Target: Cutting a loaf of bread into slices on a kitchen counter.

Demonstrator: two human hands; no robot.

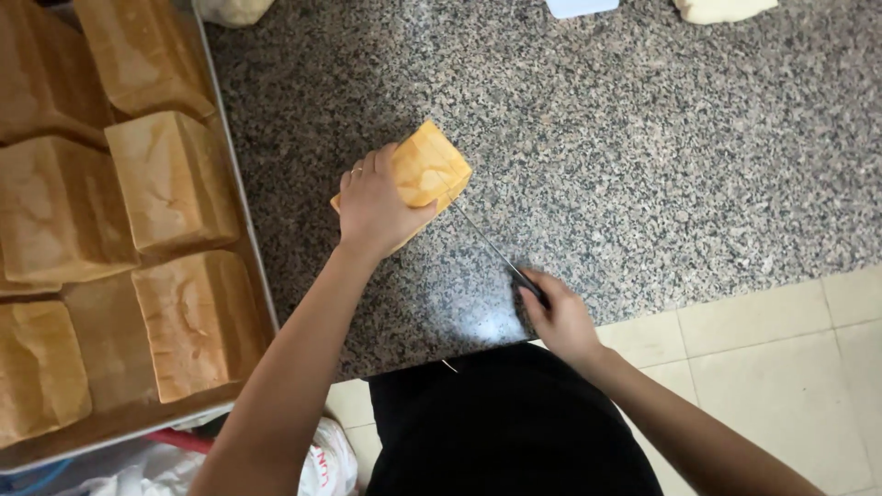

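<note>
While the left hand [375, 209] presses down on a golden-brown, block-shaped loaf of bread [424, 170], its fingers curled over the top and near side, the right hand [559, 317] is closed around the dark handle of a long, thin-bladed knife [491, 246]. Between the two hands the blade runs diagonally, its tip meeting the loaf at the lower right corner, just beside the left thumb. That loaf sits on a speckled grey granite desk [643, 156], directly ahead of the person and slightly to the left. Judging by how things lie, the cutting looks barely begun: the loaf appears whole, no separate slices show near either hand, and the blade seems only to touch the loaf's edge, though how deep it has gone cannot be told. Well to the left of the left hand, a large metal baking tray [241, 193] holds several more uncut, pale-brown rectangular loaves [175, 184], which suggests much bread remains untouched. Beyond both hands, at the far edge of the desk, lie pale lumps, possibly dough [721, 9]. Below the right hand is a cream tiled floor [781, 367].
</note>
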